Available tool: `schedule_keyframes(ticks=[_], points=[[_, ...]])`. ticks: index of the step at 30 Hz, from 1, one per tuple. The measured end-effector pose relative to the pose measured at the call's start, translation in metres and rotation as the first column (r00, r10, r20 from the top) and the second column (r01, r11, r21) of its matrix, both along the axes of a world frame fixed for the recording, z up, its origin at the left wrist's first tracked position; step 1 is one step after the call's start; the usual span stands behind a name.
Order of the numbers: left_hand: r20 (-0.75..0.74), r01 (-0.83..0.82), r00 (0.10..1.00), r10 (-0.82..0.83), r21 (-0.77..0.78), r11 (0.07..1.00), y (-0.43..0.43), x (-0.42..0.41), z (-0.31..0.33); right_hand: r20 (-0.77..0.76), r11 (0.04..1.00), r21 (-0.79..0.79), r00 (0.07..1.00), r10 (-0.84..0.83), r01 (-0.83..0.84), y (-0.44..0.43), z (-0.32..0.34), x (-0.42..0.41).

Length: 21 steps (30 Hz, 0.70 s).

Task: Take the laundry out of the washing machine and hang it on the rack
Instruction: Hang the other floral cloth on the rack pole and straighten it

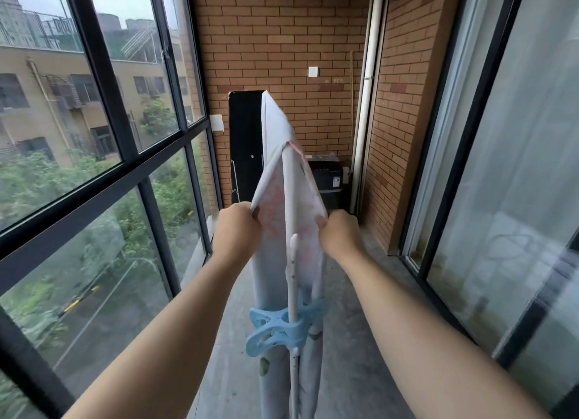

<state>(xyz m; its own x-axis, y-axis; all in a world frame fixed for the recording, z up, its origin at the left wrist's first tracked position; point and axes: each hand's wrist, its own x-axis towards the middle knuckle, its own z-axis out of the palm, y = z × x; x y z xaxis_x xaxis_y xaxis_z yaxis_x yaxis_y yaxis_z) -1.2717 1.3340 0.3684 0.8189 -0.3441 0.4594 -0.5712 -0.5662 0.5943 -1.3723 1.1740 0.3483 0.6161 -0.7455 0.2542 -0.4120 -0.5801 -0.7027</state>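
Observation:
A pale sheet (277, 180) with a faint pink print is draped over the white rail of the drying rack (294, 262), which runs away from me down the balcony. My left hand (236, 230) grips the sheet's left edge and my right hand (336, 233) grips its right edge, one on each side of the rail. Two big light-blue pegs (282, 327) clamp around the rail close to me. Lower cloth hangs down on both sides below the pegs. The dark washing machine (326, 177) stands at the far end, partly hidden by the sheet.
A black-framed window wall (125, 136) runs along the left and a sliding glass door (501, 168) along the right. A brick wall (282, 42) closes the far end, with a black panel (246, 142) leaning on it and a white pipe (365, 105) in the corner.

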Motion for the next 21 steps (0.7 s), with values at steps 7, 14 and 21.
schedule_keyframes(ticks=[7,14,21], points=[[-0.069,-0.089,0.993,0.097,0.107,0.990,0.004,0.009,-0.041,-0.170,0.995,0.068,0.984,-0.059,0.072,-0.012,-0.053,-0.002],[-0.246,-0.041,0.968,0.049,0.037,0.998,0.009,0.013,-0.092,0.007,0.950,0.276,0.989,-0.151,0.143,-0.016,-0.096,0.001],[-0.350,-0.102,0.934,0.077,-0.054,0.993,0.013,0.016,-0.125,0.150,0.955,0.242,0.966,-0.210,0.170,-0.024,-0.117,-0.003]])
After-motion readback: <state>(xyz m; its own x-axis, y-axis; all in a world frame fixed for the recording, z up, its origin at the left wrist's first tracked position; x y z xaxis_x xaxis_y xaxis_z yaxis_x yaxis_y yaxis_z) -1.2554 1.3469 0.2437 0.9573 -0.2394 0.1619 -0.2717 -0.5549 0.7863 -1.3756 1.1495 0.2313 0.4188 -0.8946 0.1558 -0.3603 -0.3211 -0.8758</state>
